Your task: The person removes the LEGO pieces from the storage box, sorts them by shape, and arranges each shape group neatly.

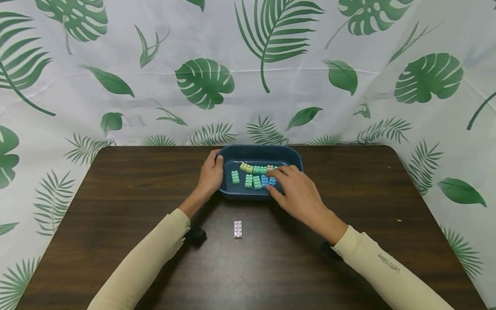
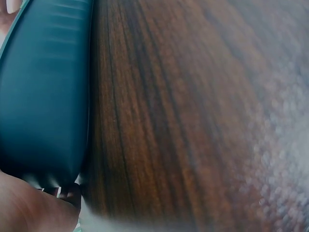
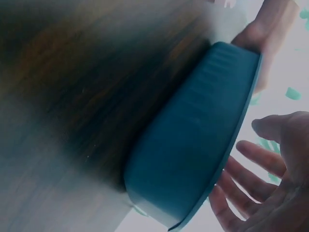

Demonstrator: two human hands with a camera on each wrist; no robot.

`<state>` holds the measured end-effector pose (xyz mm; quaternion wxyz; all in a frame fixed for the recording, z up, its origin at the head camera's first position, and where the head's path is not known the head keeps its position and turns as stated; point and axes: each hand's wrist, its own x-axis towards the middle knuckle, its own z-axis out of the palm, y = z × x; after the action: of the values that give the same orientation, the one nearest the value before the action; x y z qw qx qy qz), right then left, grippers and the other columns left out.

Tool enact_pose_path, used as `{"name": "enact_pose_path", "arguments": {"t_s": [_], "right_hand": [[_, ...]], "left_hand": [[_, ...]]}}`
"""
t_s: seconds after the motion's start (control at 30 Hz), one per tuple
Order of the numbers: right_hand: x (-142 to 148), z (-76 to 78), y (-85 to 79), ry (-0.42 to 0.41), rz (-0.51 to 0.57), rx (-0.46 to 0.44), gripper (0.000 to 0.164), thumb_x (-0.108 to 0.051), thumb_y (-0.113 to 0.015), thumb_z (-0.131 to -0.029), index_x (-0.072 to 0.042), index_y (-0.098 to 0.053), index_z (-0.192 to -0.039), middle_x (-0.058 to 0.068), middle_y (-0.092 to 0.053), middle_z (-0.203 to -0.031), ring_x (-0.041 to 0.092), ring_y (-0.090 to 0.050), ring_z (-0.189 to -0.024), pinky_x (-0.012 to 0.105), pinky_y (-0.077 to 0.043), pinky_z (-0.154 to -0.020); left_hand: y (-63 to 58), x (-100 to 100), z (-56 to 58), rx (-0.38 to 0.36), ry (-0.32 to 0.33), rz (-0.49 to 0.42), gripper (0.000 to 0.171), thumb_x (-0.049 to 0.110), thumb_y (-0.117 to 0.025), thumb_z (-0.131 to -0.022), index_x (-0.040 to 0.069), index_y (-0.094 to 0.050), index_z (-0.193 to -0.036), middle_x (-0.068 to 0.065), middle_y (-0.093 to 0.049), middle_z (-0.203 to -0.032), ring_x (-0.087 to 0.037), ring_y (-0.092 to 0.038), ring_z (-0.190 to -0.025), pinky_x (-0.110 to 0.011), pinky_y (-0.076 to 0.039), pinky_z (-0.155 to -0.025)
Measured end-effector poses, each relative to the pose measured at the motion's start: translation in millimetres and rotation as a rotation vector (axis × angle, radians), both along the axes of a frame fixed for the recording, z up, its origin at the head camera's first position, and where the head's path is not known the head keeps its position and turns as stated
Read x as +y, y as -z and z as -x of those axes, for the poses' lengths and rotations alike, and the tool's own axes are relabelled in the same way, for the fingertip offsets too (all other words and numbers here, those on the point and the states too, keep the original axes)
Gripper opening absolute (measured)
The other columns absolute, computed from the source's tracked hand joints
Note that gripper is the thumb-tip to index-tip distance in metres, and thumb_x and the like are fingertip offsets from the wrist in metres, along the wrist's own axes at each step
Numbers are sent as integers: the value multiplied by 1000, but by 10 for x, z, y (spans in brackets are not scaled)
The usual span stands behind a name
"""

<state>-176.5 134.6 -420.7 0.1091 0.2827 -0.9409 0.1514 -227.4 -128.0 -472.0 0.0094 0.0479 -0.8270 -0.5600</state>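
You sit at a dark wood-grain table [image 1: 144, 182], its far side backed by a leaf-print cloth [image 1: 140, 101]. Near the table's far edge, between your hands, is a blue tray [image 1: 245, 196] with rounded corners and low walls.

Your left hand [image 1: 208, 175] grips the tray's left end, thumb over the rim. Your right hand [image 1: 301, 192] reaches over the right end, fingers loosely bent and spread, thumb apart from them; the right wrist view shows no brick held between them, though the fingertips partly hide what lies below in the head view.

Inside the tray, yellow bricks [image 1: 246, 167] start the far row at its left, followed by green and a peach one. Nearer you lie separate green bricks [image 1: 248, 180], then blue bricks [image 1: 265, 180] on the right, closest to your right thumb. A pink brick [image 1: 237, 229] lies alone on the table, on the near side of the tray.

The bricks look light, stiff and hard to break — pinch one by its long sides, below the studs. The tray seems light, firm plastic, smooth enough to slide; its rim offers the surest hold, at either end.
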Motion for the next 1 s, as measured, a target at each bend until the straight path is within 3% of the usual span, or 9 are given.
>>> {"name": "enact_pose_path", "arguments": {"t_s": [0.43,0.63,1.0], "right_hand": [[-37,338,133,41,116,-199,26,-13,-71,-102,-6,-73,-127,14,-72,-126,36,-65,-117,52,-56,-97],[-49,461,180,92,82,-303,32,-17,-75,-100,-6,-71,-130,17,-70,-131,39,-63,-123,55,-55,-100],[-94,499,199,156,29,-336,35,-19,-81,-94,-7,-72,-126,14,-71,-124,32,-64,-115,53,-56,-100]], "left_hand": [[10,0,20,8,6,8,41,31,-35,-117,15,-47,-153,-14,-57,-152,-33,-55,-136,-55,-41,-119],[11,-12,10,4,0,26,42,31,-35,-117,15,-47,-153,-14,-58,-151,-33,-56,-135,-55,-42,-118],[10,11,19,15,-6,35,41,30,-35,-116,15,-47,-153,-14,-56,-152,-33,-55,-138,-55,-40,-120]]}}
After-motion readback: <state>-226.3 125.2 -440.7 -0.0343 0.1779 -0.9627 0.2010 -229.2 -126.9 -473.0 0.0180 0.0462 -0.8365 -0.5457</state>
